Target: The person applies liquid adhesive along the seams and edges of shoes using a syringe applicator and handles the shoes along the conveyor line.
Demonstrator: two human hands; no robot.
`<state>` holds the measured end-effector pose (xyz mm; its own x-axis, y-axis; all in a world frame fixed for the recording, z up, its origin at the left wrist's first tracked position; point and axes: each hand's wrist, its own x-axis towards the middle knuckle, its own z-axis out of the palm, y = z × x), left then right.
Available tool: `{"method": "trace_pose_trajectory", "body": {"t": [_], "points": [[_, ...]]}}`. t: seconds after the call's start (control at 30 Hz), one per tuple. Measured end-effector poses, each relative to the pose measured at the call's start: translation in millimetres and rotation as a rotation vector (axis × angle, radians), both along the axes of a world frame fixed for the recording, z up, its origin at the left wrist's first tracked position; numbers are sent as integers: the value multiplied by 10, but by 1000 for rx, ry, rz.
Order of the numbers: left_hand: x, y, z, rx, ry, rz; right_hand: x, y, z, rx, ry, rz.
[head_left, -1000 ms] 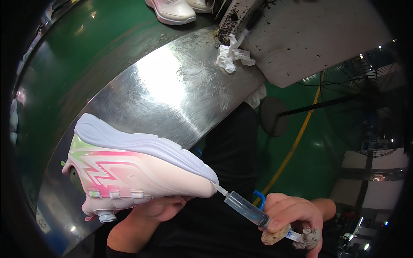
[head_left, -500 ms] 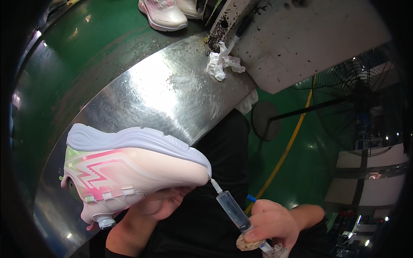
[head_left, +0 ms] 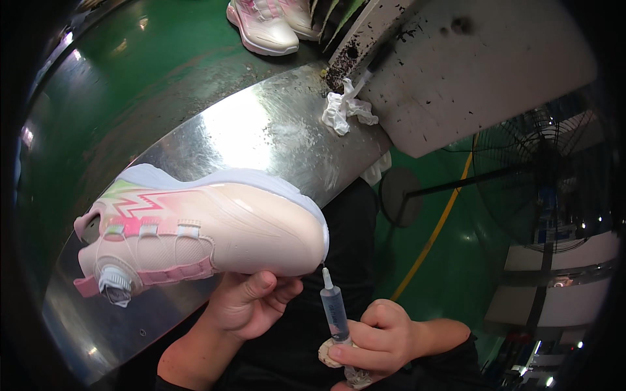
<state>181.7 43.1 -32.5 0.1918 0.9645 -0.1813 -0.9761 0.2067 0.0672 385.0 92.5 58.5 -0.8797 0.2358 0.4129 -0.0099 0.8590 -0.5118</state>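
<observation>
A pale pink and cream sneaker (head_left: pixel 254 228) with a white sole, a pink zigzag and a dial with thin laces lies tilted on its side, toe to the right. My left hand (head_left: pixel 251 301) grips it from below near the toe, thumb and fingers closed; part of the grip is hidden behind the shoe. My right hand (head_left: pixel 375 342) is closed around a clear syringe (head_left: pixel 335 314) held nearly upright. The tip of the syringe touches, or almost touches, the toe where upper and sole meet. Wrapping covers the syringe's lower end.
Under the sneaker is a curved shiny metal plate (head_left: pixel 215 130). Crumpled white tissue (head_left: pixel 345 112) lies at its far end beside a stained pale panel (head_left: pixel 482 72). Similar sneakers (head_left: pixel 267 29) stand on the green surface beyond. A pedestal fan (head_left: pixel 541 153) is at right.
The sneaker has rolled to show more of its upper and dial, and its heel end has moved up and left. The syringe has turned more upright, with my right hand shifting left.
</observation>
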Motion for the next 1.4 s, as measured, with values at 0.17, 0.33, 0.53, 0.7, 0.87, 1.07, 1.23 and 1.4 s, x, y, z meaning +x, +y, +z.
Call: {"method": "trace_pose_trajectory", "body": {"t": [0.17,0.33,0.53,0.7,0.87,1.07,1.23,1.4], "points": [[3,-5,-5,32,67,-2,9,-82,-134,30,-7,-130],[18,-17,42,9,70,0,11,-93,-133,63,-5,-115],[19,-42,98,13,0,-13,46,-135,-139,67,-16,-97],[-16,-1,40,-5,7,-17,9,-87,-186,69,-35,-102],[55,41,60,45,128,-39,119,-94,-32,69,-29,-97],[-182,-270,-262,-29,102,-100,57,164,-203,-4,245,-124],[-395,-1028,17,16,145,-132,-209,699,-766,21,245,-298],[-803,-1784,106,-483,345,-50,-628,1024,-1160,-27,233,-357]]}}
